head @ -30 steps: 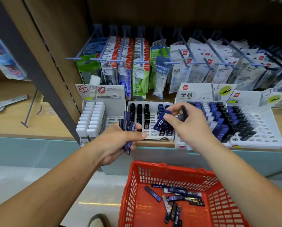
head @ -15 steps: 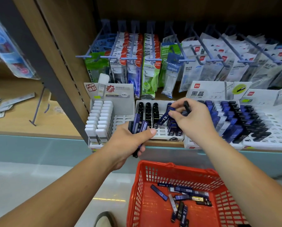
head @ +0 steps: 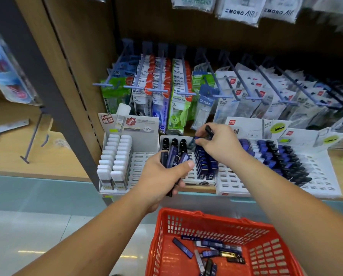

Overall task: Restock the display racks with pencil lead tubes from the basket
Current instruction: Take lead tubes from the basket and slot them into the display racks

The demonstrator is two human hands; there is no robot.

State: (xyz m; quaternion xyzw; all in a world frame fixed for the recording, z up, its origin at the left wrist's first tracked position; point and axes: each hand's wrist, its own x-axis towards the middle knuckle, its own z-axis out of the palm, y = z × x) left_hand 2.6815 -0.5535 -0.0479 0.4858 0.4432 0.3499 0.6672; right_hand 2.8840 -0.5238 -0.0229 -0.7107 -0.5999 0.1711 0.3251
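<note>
spill risk at the middle rack

we are gripping a fan of lead tubes in our left hand, thumb pressing across them, just in front of the middle rack. our right hand is pinching one blue tube over the rack's back rows, with a black tube tucked higher in its fingers. if the thumb is loosening, the fan is likely sliding out toward the basket or the floor. hanging packets are crowding the reach from above, and filled slots are leaving little room. loose tubes are waiting in the basket.
</note>
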